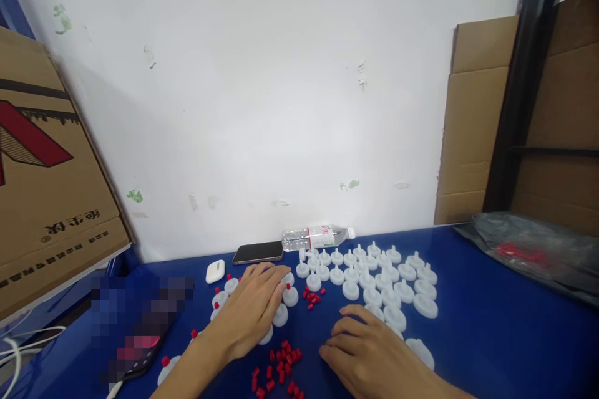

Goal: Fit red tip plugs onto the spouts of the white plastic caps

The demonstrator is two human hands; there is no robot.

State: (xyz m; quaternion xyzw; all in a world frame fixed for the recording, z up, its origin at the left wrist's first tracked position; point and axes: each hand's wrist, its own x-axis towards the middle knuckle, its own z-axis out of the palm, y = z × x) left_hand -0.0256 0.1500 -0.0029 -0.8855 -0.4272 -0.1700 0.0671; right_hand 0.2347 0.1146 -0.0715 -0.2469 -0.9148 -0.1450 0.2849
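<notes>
My left hand [253, 312] lies palm down on the blue table [491, 336], its fingers stretched over white plastic caps with red tips [290, 295]. My right hand [369, 349] rests beside it with fingers curled, its fingertips near a white cap [395, 318]; I cannot see anything in it. Several plain white caps [374, 274] stand in rows behind both hands. Small red plugs [283, 365] lie scattered between the hands, with a second little heap [312, 298] further back.
A water bottle [318, 237] lies on its side against the white wall, with a dark phone [257, 252] and a white case [215, 271] to its left. Cardboard boxes [47, 187] stand left and right. A grey plastic bag [533, 252] lies at the right.
</notes>
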